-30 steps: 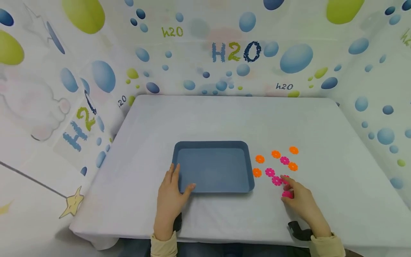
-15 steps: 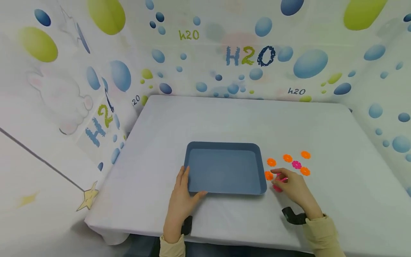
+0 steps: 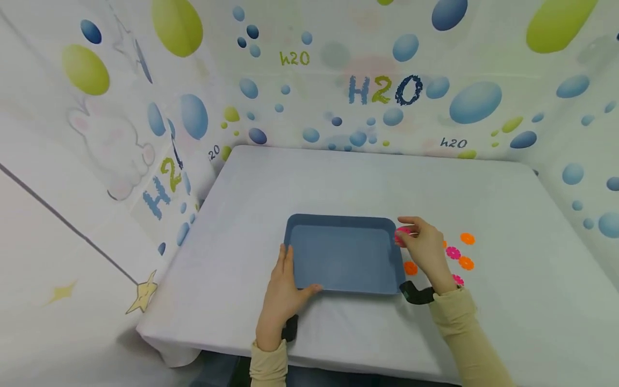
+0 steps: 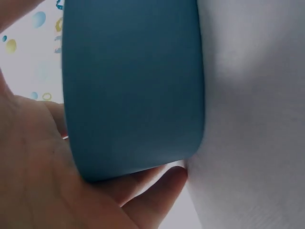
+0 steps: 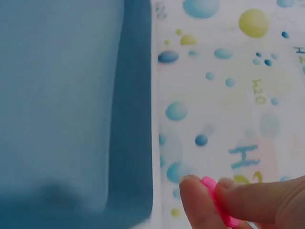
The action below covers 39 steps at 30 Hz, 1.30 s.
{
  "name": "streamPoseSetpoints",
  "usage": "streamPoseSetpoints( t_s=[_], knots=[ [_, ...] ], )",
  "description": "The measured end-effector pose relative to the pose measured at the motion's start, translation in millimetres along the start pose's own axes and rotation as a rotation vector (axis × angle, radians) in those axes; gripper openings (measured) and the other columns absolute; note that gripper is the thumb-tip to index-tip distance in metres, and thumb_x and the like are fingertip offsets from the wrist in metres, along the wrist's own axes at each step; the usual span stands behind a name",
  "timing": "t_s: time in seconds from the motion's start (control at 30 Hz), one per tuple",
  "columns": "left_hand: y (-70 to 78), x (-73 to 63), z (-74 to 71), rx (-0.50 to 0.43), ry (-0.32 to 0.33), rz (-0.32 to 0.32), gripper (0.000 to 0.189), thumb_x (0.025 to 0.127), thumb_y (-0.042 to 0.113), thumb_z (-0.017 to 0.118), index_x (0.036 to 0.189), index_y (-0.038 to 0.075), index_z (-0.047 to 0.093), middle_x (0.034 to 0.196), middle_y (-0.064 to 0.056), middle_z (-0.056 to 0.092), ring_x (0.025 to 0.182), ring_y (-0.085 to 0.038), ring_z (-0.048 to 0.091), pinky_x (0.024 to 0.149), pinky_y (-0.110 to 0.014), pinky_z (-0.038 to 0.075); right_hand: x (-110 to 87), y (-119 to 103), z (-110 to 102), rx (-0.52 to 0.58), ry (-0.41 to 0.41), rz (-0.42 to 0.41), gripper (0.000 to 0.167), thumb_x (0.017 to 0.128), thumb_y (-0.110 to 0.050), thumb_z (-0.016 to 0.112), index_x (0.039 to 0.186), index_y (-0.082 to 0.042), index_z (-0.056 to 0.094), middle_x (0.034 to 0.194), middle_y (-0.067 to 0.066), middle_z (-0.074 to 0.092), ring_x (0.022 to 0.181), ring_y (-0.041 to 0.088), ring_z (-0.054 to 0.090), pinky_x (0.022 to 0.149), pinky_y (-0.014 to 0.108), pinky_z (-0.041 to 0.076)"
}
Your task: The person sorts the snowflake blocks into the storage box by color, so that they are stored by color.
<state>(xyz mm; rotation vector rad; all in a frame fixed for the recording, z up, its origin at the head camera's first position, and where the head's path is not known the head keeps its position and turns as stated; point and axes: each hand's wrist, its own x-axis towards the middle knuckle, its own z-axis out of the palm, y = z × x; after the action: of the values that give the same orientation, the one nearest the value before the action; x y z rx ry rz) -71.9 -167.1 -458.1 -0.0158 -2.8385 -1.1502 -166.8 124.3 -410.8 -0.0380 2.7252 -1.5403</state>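
Observation:
In the head view my left hand [image 3: 282,295] rests at the near left corner of a blue-grey rectangular tray [image 3: 345,287]. Its fingers lie straight along the left side, the thumb along the front edge. The left wrist view shows the tray's outer wall [image 4: 133,86] against the palm and fingers. Beside the tray's far right corner, my right hand [image 3: 426,251] pinches a pink flower-shaped disc [image 3: 401,235] between thumb and finger. The right wrist view shows this thin disc edge-on, near the tray's rim [image 5: 136,109]. Whether further discs are stacked with it, I cannot tell.
On the white tablecloth [image 3: 358,177], right of the tray, lie orange flower discs [image 3: 466,263] and pink ones [image 3: 453,252]. My right hand and wrist hide some. One orange disc [image 3: 410,268] sits close by the tray's right wall. A patterned curtain [image 3: 309,102] hangs behind the table.
My right hand has moved from the loose discs leftward and away from me to the tray's right edge, pinching pink. My left hand stays at the corner. The head view has shifted.

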Motion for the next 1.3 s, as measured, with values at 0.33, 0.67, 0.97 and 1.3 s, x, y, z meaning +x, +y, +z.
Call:
streamPoseSetpoints(
  t_s=[0.33, 0.67, 0.97, 1.3],
  knots=[
    [3.2, 6.4, 0.0, -0.075, -0.049, -0.048, 0.114, 0.075, 0.035, 0.083, 0.154, -0.001, 0.01, 0.162, -0.021, 0.007, 0.146, -0.045, 0.02, 0.112, -0.059, 0.028, 35.5, -40.4, 89.6, 0.174, -0.346, 0.094, 0.041, 0.096, 0.002, 0.052, 0.137, -0.004, 0.052, 0.126, 0.026, 0.061, 0.101, 0.03, 0.07, 0.076, 0.031, 0.058],
    [9.2, 7.4, -0.6, -0.083, -0.084, -0.079, 0.115, 0.073, 0.039, 0.084, 0.155, 0.003, 0.012, 0.163, -0.017, 0.01, 0.145, -0.043, 0.025, 0.109, -0.059, 0.032, 53.3, -55.1, 165.3, 0.276, -0.3, 0.201, 0.024, 0.09, 0.001, 0.062, 0.113, 0.01, 0.061, 0.104, 0.029, 0.069, 0.079, 0.026, 0.074, 0.066, 0.028, 0.059],
    [9.1, 5.5, -2.5, -0.06, -0.069, -0.063, 0.114, 0.073, 0.04, 0.084, 0.155, 0.001, 0.014, 0.162, -0.02, 0.012, 0.144, -0.043, 0.027, 0.109, -0.058, 0.034, 50.5, -55.9, 182.3, 0.32, -0.181, 0.195, 0.017, 0.087, -0.003, 0.07, 0.093, 0.005, 0.056, 0.083, 0.026, 0.072, 0.052, 0.014, 0.068, 0.053, 0.026, 0.057],
    [11.5, 6.8, -3.6, -0.066, -0.055, -0.106, 0.115, 0.072, 0.038, 0.085, 0.155, 0.003, 0.014, 0.163, -0.017, 0.013, 0.143, -0.044, 0.028, 0.108, -0.059, 0.035, 45.1, -46.5, 128.6, 0.391, -0.161, 0.137, 0.025, 0.091, -0.014, 0.068, 0.108, 0.002, 0.058, 0.103, 0.023, 0.07, 0.084, 0.025, 0.073, 0.077, 0.035, 0.059]
  ],
)
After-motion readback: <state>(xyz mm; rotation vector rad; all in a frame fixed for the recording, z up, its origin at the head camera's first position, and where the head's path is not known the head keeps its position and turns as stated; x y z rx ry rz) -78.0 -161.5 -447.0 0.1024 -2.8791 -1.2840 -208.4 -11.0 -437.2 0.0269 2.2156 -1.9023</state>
